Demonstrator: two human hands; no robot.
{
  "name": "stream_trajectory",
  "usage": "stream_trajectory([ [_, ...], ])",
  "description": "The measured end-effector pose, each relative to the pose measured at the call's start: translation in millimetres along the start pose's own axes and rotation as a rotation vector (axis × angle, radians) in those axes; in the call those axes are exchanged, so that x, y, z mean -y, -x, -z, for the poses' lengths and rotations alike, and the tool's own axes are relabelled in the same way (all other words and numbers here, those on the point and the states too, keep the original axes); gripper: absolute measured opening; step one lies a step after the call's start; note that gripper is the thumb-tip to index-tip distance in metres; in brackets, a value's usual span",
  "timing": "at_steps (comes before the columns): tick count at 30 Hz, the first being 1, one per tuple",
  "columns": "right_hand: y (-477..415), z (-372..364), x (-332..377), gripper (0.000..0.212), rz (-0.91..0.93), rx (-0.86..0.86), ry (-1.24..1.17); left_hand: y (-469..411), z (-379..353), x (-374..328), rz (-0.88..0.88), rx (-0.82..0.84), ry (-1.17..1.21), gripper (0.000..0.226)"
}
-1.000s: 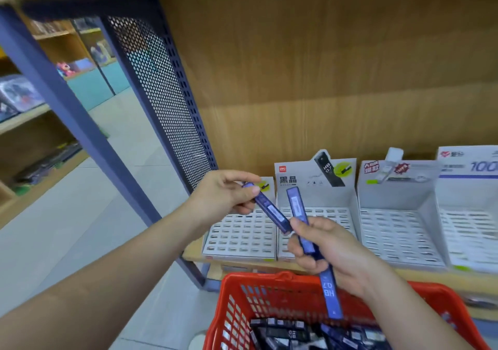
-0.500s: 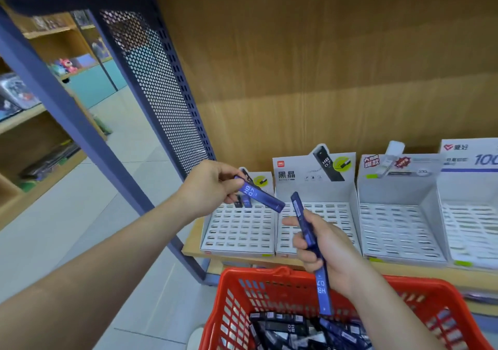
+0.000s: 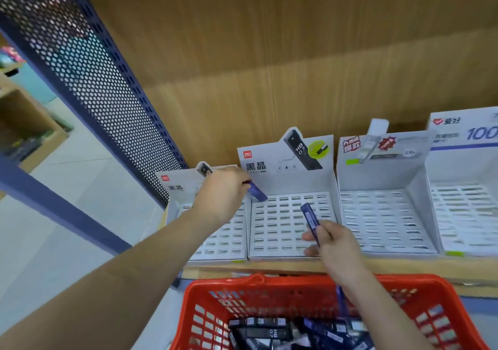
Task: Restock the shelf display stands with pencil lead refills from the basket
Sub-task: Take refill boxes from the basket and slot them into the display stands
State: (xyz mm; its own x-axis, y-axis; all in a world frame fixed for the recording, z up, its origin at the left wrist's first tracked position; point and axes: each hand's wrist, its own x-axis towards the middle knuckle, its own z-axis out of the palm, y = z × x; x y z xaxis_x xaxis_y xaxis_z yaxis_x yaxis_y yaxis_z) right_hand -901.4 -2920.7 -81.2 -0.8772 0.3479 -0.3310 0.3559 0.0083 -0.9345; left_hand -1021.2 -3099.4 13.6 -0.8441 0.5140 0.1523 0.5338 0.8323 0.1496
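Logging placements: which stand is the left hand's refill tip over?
The second stand from the left, with the big HB header; refill meets its back-left corner.

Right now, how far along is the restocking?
Barely begun: the stand under the hands shows empty slots. The left hand holds a blue refill at its back row; the right hand holds a second refill over it. Many refills lie in the red basket.

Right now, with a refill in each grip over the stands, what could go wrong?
1. The left grip pinches a blue refill, tilted, at the back-left corner of the second stand; it may miss a slot or jam against the wall.
2. The right grip holds a long refill near its middle, sticking out above and below; it could slip and drop into the red basket.
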Motion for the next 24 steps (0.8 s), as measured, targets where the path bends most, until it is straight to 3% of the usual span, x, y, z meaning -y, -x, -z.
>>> stream_trajectory([
  [10,-1.6,2.0,1.9,0.031,-0.031,0.017,-0.054,-8.7,-11.5,13.6,-0.157,0.049,-0.164,0.021],
  [17,-1.4,3.4,-0.5,0.031,-0.009,0.017,0.020,-16.8,-21.4,4.0,0.038,-0.031,-0.104,0.018],
  [20,-0.1,5.4,1.6,0.030,-0.022,0.013,0.010,-17.6,-26.7,0.0,-0.054,-0.065,-0.136,0.013],
  [24,2.3,7.8,5.7,0.031,-0.070,0.012,-0.064,-12.6,-30.7,-1.5,-0.105,-0.089,-0.267,0.032],
])
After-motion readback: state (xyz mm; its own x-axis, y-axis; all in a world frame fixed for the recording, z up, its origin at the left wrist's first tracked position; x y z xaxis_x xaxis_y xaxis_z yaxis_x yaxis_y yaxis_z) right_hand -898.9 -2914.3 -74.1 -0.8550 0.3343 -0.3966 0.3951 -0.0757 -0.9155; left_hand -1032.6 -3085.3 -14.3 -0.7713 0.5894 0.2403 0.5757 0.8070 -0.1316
